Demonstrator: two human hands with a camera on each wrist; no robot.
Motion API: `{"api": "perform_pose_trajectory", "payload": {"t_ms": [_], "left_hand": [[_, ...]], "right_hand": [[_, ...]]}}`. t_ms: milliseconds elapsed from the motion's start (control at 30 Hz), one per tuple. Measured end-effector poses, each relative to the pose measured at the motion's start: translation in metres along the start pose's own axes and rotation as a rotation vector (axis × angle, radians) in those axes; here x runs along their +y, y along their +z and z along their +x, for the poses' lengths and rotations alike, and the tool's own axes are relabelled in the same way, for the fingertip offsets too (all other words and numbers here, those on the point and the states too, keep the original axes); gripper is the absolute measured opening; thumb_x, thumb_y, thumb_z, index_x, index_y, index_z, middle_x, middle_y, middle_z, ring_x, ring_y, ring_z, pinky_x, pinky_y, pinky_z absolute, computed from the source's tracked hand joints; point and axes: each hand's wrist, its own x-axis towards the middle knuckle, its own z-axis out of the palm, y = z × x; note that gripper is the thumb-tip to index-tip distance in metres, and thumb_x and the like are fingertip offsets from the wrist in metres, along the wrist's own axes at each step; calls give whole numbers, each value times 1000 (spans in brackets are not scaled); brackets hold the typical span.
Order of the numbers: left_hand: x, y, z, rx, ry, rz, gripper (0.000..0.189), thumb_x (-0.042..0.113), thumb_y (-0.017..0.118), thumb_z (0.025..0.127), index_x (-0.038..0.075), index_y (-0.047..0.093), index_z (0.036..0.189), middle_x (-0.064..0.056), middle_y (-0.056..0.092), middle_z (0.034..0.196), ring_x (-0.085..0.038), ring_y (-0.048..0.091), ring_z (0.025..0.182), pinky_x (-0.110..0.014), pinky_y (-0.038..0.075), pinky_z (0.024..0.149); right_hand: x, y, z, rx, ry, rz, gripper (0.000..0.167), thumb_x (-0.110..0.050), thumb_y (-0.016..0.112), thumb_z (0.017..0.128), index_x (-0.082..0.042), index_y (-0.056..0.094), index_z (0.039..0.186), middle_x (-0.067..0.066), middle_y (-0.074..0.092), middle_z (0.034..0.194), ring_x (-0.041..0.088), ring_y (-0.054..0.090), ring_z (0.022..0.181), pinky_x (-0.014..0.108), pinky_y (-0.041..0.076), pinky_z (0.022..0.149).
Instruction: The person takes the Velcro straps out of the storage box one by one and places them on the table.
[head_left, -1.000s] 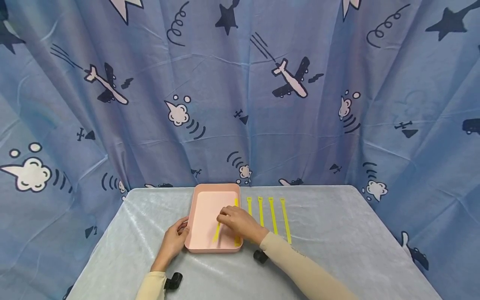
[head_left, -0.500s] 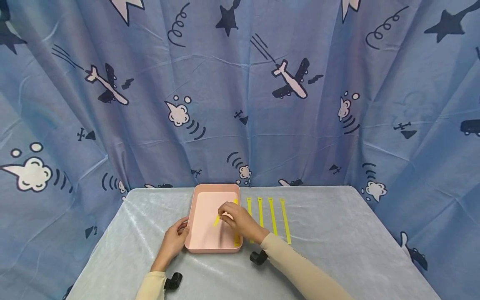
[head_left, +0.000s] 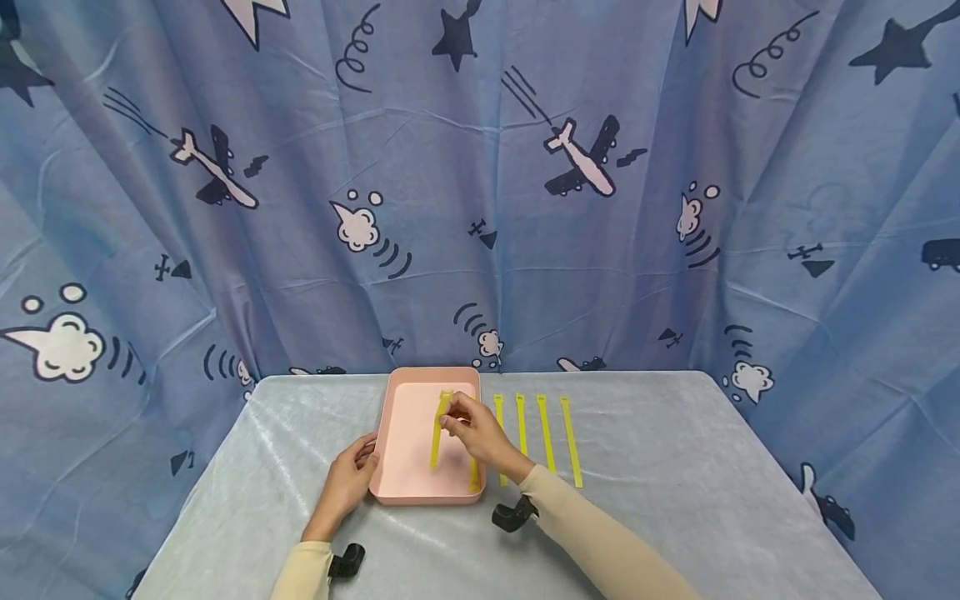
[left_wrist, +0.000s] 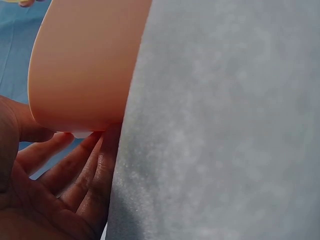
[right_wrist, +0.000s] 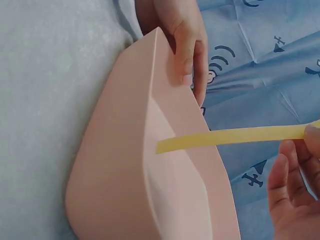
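Observation:
My right hand (head_left: 482,432) pinches a flat yellow cable strap (head_left: 436,437), its wider slotted head up at the fingertips. The strap's tail points toward me over the pink tray (head_left: 405,442). In the right wrist view the tail reaches across the tray's rim from the thumb and fingers. At the tray's left side, my left hand (head_left: 349,477) holds the rim, thumb on top and fingers against the outer wall (left_wrist: 82,75). A second yellow strap (head_left: 474,479) lies inside the tray along its right wall, partly hidden by my right hand.
Several more yellow straps (head_left: 570,446) lie in a row on the grey cloth-covered table (head_left: 660,500), right of the tray. My right forearm (head_left: 600,533) passes in front of them. A blue patterned curtain (head_left: 420,208) hangs behind the table's far edge.
My right hand has moved slightly away from me, and the strap in it now shows nearly full length, head included. The left hand and tray stay put.

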Motion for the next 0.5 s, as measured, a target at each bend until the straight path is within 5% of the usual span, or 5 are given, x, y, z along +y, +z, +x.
{"api": "perform_pose_trajectory", "payload": {"t_ms": [233, 500], "left_hand": [[1, 0, -1, 6, 2, -4, 41, 8, 56, 97, 3, 54, 138, -22, 66, 125, -31, 67, 110, -37, 56, 89], [4, 0, -2, 19, 26, 8, 40, 6, 55, 97, 1, 55, 137, -23, 66, 124, -33, 67, 109, -40, 56, 89]], "right_hand": [[-11, 0, -4, -12, 57, 28, 7, -2, 60, 95, 2, 57, 100, 17, 64, 94, 7, 58, 77, 19, 50, 66], [-37, -4, -13, -8, 78, 95, 14, -1, 59, 95, 3, 57, 109, 18, 63, 96, 19, 59, 82, 29, 55, 72]]}}
